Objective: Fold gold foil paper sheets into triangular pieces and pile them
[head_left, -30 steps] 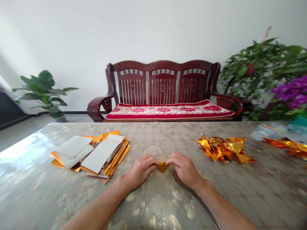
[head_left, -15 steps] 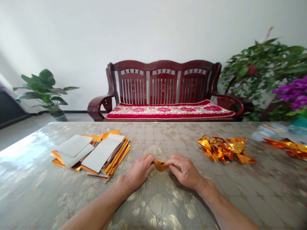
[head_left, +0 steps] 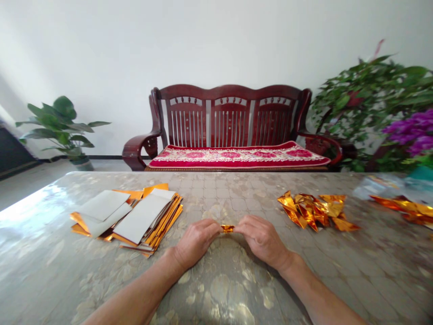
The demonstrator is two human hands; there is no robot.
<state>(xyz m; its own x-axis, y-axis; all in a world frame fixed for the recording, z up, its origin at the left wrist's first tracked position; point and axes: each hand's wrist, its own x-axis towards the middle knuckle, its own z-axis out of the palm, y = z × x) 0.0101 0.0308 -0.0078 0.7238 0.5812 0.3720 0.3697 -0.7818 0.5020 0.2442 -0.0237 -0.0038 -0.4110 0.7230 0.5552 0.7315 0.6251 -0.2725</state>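
Observation:
Between my two hands is a small piece of folded gold foil paper, shiny side showing. My left hand pinches its left end, fingers closed. At the other end, my right hand grips it the same way; the fingertips cover both ends of the paper. Off to the left lies a loose stack of foil paper sheets, pale backs up with gold edges sticking out. On the right sits a heap of folded gold foil pieces, pointed at their ends.
The table has a glossy patterned cover. More gold foil pieces lie at the far right beside a clear plastic bag. Behind the table stands a dark red wooden bench, with potted plants on either side.
The foil paper between my hands has been tilted, so its lower flap no longer hangs down and a narrow shiny band shows. My fingers have closed more flatly around its ends.

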